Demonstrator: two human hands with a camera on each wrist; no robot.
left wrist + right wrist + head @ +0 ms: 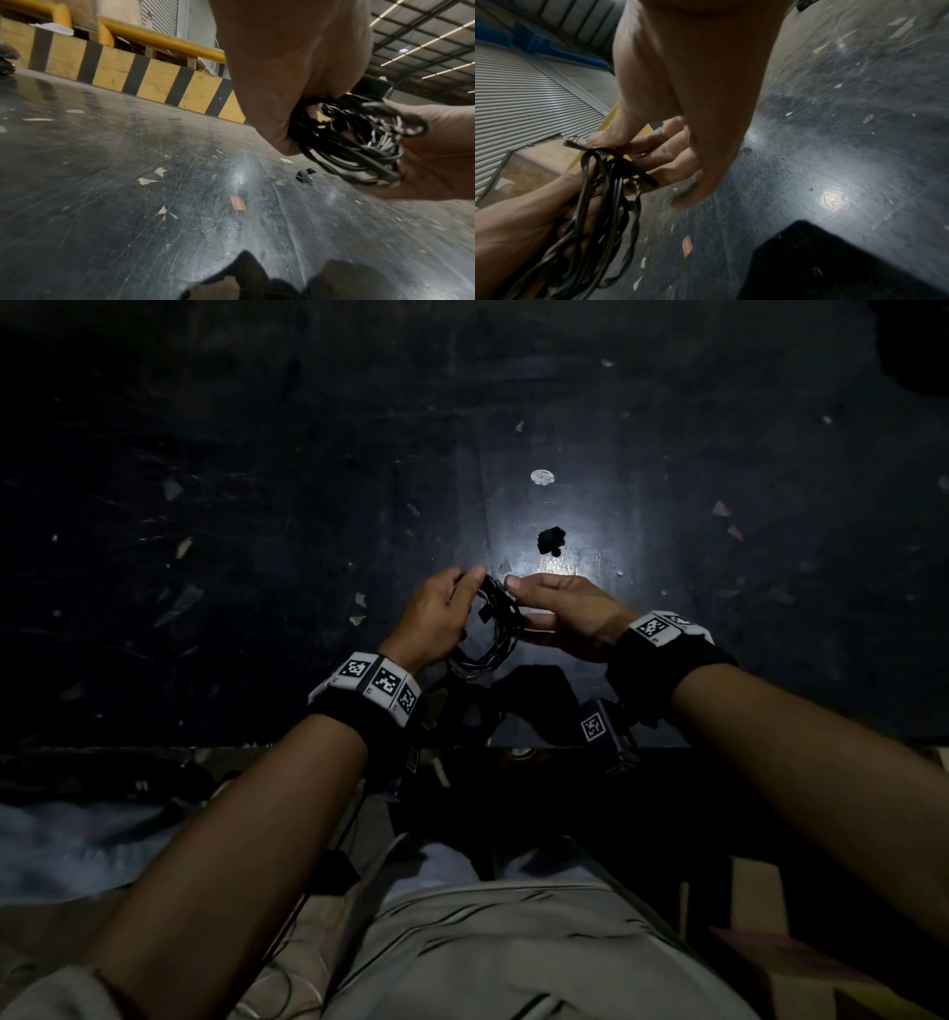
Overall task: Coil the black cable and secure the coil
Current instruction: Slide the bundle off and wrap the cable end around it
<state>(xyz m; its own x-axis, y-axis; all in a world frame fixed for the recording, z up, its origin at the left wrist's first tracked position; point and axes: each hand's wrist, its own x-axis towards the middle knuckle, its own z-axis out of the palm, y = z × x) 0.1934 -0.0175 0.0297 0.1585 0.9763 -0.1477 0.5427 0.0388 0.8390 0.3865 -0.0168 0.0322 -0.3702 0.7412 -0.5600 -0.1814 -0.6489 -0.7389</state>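
Black cable (488, 634) hangs coiled in the left hand (436, 618), gripped at 12 o'clock so loops stay together while the right hand (560, 618) pinches the same top, probably to tie it.

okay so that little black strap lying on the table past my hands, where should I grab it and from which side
Pinch the strap by its raised, curled end, coming from above with your right hand, which is nearer. It lies crumpled on the table, so that end gives your fingers purchase. Your left hand grips the coil.
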